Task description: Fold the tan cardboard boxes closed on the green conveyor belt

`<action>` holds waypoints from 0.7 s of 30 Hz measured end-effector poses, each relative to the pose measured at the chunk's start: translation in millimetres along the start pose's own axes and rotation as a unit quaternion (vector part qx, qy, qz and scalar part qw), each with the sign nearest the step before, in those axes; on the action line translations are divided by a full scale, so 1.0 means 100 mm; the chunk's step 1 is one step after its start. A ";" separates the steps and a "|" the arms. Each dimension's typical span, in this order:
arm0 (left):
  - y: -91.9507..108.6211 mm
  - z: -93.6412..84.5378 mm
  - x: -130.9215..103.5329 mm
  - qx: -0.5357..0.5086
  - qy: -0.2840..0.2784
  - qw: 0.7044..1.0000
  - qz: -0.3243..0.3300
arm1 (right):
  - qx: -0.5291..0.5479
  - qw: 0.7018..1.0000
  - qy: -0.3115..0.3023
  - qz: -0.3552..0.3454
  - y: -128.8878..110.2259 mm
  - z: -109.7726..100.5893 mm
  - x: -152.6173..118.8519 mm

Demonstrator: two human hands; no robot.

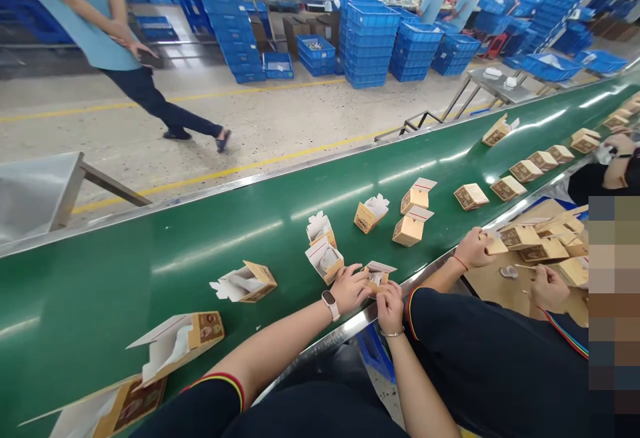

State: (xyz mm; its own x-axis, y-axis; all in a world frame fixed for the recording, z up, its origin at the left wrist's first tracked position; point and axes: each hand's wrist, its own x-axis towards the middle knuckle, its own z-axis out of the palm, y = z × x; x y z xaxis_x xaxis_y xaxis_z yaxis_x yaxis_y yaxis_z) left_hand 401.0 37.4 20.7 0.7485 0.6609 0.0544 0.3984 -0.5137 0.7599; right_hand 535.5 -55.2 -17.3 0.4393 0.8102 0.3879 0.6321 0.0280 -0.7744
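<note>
A small brown cardboard box (380,277) with a raised white flap sits near the front edge of the green conveyor belt (210,225), between my two hands. My left hand (350,289), with a pale watch on its wrist, curls its fingers over the box's left side. From the near side, my right hand (390,306) pinches the box's front edge; its fingertips are partly hidden. Just left of my left hand stands an open box (325,259) with something whitish inside. Behind it is another open box (320,228).
More open boxes lie left, including a large one (183,345) close by. Shut boxes (470,196) line the belt at right. A co-worker's hand (475,248) holds a box beside a cardboard-covered surface. Beyond the belt, a person walks past stacked blue crates (370,45).
</note>
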 end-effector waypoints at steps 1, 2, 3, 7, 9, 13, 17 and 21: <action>0.03 0.01 0.07 -0.001 -0.008 1.000 -0.009 | 0.013 0.999 0.028 0.035 -0.02 0.03 0.04; 0.05 0.03 0.13 -0.007 -0.012 1.000 -0.018 | 0.022 0.995 0.064 0.075 -0.04 0.06 0.07; 0.07 0.07 0.19 -0.020 -0.007 0.999 -0.032 | 0.029 0.987 0.106 0.116 -0.05 0.11 0.10; 0.12 0.22 0.32 -0.110 0.069 0.986 -0.102 | 0.055 0.938 0.227 0.255 -0.05 0.23 0.16; 0.13 0.24 0.35 -0.142 0.080 0.981 -0.108 | 0.060 0.936 0.217 0.272 -0.03 0.22 0.19; 0.11 0.19 0.40 -0.178 0.058 0.979 -0.083 | 0.037 0.966 0.128 0.220 0.00 0.13 0.28; 0.05 0.13 0.38 -0.132 0.029 0.989 -0.066 | -0.012 0.974 0.099 0.204 0.05 0.13 0.34; 0.00 0.17 0.37 -0.076 0.046 0.995 -0.039 | -0.005 0.959 0.134 0.249 0.11 0.23 0.33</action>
State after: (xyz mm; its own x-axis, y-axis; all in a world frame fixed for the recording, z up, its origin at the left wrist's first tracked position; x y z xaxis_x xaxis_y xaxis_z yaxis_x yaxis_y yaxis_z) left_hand 438.1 52.8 11.3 0.6640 0.7464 0.0451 0.3631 -0.3746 0.8531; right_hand 542.5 -14.1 -24.9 0.8357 0.5424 0.0861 0.3062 -0.3300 -0.8929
